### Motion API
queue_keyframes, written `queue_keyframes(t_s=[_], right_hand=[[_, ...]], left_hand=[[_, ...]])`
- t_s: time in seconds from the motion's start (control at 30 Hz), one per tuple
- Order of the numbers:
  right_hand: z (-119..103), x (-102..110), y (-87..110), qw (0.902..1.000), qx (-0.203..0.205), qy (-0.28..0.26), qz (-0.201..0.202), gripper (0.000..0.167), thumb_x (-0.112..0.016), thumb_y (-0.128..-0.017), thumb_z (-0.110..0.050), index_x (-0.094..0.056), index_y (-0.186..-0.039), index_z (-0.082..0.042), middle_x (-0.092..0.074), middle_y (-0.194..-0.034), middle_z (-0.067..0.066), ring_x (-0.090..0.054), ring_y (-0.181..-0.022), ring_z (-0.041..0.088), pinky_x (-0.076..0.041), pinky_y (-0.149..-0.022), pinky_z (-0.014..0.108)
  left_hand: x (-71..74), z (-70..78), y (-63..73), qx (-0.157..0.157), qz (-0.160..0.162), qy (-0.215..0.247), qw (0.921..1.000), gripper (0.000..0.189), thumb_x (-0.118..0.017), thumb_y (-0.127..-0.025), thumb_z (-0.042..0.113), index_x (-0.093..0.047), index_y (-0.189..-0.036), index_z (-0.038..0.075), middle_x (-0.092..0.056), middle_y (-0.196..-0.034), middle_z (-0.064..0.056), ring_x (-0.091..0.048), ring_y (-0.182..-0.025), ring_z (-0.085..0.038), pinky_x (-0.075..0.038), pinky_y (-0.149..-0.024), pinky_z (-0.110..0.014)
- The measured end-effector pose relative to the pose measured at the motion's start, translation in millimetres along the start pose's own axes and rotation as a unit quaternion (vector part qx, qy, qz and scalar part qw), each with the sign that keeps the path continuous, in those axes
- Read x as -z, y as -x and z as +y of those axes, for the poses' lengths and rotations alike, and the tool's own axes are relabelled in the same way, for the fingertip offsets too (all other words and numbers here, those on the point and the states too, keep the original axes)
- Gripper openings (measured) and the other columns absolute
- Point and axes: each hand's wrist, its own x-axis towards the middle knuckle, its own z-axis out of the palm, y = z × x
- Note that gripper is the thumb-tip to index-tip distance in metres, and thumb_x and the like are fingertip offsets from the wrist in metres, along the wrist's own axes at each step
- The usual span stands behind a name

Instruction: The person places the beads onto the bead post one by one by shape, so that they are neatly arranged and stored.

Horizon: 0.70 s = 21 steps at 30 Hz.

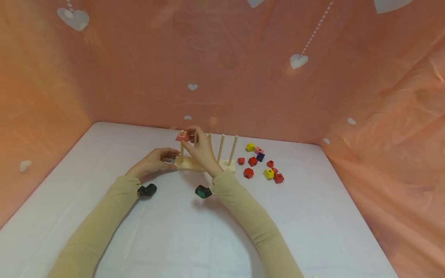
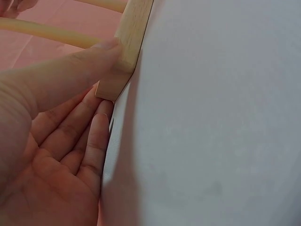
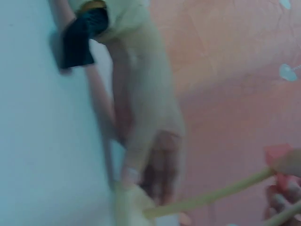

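Observation:
A wooden peg stand [image 1: 185,163] with a row of several upright pegs stands towards the back of the table. My left hand [image 1: 154,160] holds the left end of its base, thumb on the top face and the other fingers around the end, as the left wrist view shows. At the top of the leftmost peg [image 1: 182,150], my right hand [image 1: 202,150] pinches a pinkish-red block [image 1: 181,137]. The peg's tip shows through the block's hole. In the right wrist view the block [image 3: 277,151] is partly hidden by the fingers.
Right of the stand lie several loose blocks: red ones [image 1: 248,173], yellow ones [image 1: 269,174], a dark blue one [image 1: 260,157] and a pink one [image 1: 259,150]. Pink cloth [image 1: 222,96] with white hearts hangs around the white table [image 1: 167,239].

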Motion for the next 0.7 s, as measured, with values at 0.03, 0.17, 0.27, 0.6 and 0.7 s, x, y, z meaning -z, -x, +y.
queue_keyframes(t_s=[0.03, 0.17, 0.27, 0.6, 0.7], right_hand=[[1.9, -1.9, 2.3, 0.9999, -0.009, -0.006, 0.009, 0.035, -0.07, -0.086, -0.003, -0.053, -0.116, 0.001, -0.061, -0.101, 0.011, -0.06, -0.093, 0.02, -0.05, -0.084, 0.03], [11.3, -9.9, 11.9, 0.998, -0.051, -0.026, 0.027, 0.032, -0.071, -0.086, -0.005, -0.055, -0.113, 0.0, -0.062, -0.105, 0.009, -0.06, -0.094, 0.018, -0.05, -0.086, 0.033], [19.0, -15.2, 18.8, 0.9961, -0.087, -0.007, 0.011, 0.025, -0.071, -0.086, -0.005, -0.059, -0.108, 0.0, -0.063, -0.102, 0.008, -0.06, -0.094, 0.017, -0.05, -0.083, 0.029], [39.7, -25.9, 36.5, 0.9897, -0.14, 0.023, -0.018, 0.022, -0.066, -0.08, 0.008, -0.061, -0.101, 0.002, -0.066, -0.092, 0.01, -0.06, -0.083, 0.012, -0.049, -0.07, 0.019], [40.6, -25.8, 37.5, 0.991, -0.127, 0.04, -0.013, 0.021, -0.066, -0.081, 0.007, -0.06, -0.101, 0.002, -0.066, -0.092, 0.01, -0.061, -0.084, 0.016, -0.05, -0.07, 0.02]], left_hand=[[-0.2, 0.1, 0.3, 0.002, 0.0, 0.003, 1.0, 0.06, -0.077, -0.08, 0.013, -0.05, -0.132, -0.001, -0.053, -0.131, -0.02, -0.052, -0.116, -0.034, -0.04, -0.1, -0.046], [0.1, 0.7, 2.3, 0.005, -0.001, 0.01, 0.9999, 0.062, -0.078, -0.08, 0.012, -0.049, -0.133, -0.002, -0.053, -0.132, -0.021, -0.05, -0.118, -0.035, -0.039, -0.1, -0.047], [0.7, 1.2, 3.5, 0.005, -0.003, 0.011, 0.9999, 0.062, -0.077, -0.08, 0.012, -0.049, -0.134, -0.002, -0.052, -0.132, -0.022, -0.049, -0.119, -0.036, -0.038, -0.101, -0.048], [-0.9, -1.5, 0.2, 0.0, 0.008, 0.004, 1.0, 0.057, -0.077, -0.08, 0.007, -0.052, -0.131, -0.002, -0.053, -0.131, -0.02, -0.05, -0.116, -0.034, -0.039, -0.1, -0.044], [-1.7, -1.1, -0.8, -0.012, 0.009, -0.001, 0.9999, 0.056, -0.076, -0.081, 0.006, -0.052, -0.131, -0.003, -0.054, -0.129, -0.021, -0.051, -0.115, -0.034, -0.039, -0.098, -0.043]])
